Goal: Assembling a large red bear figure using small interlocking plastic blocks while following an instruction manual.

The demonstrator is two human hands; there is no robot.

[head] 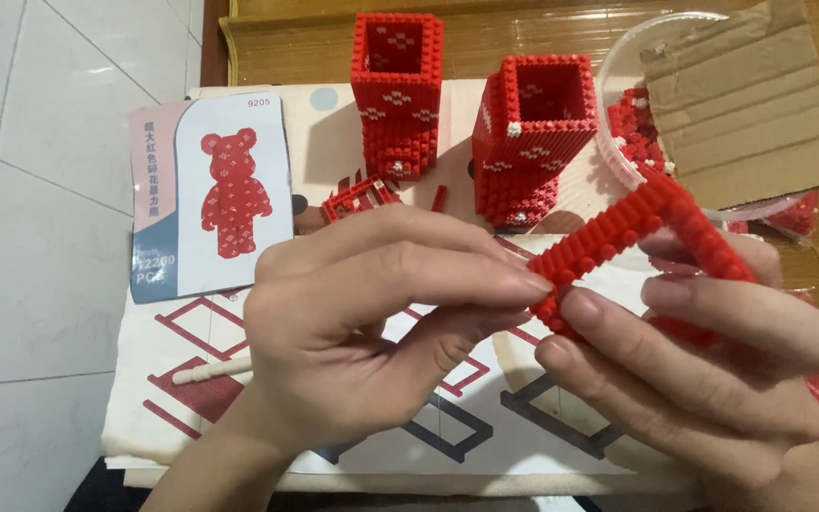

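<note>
Behind the hands, two hollow red brick towers (397, 95) (533, 137) stand on a patterned cloth (191, 379), a bear picture card (212, 194) left of them. Left hand (372, 322) and right hand (703, 351) pinch a red brick frame (632, 232) in front of the towers, fingers closed on its edges.

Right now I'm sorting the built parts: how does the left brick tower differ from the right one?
The left tower stands upright and square to the camera; the right tower is turned at an angle and sits nearer. Both are hollow, open-topped, red with white dot patterns.
</note>
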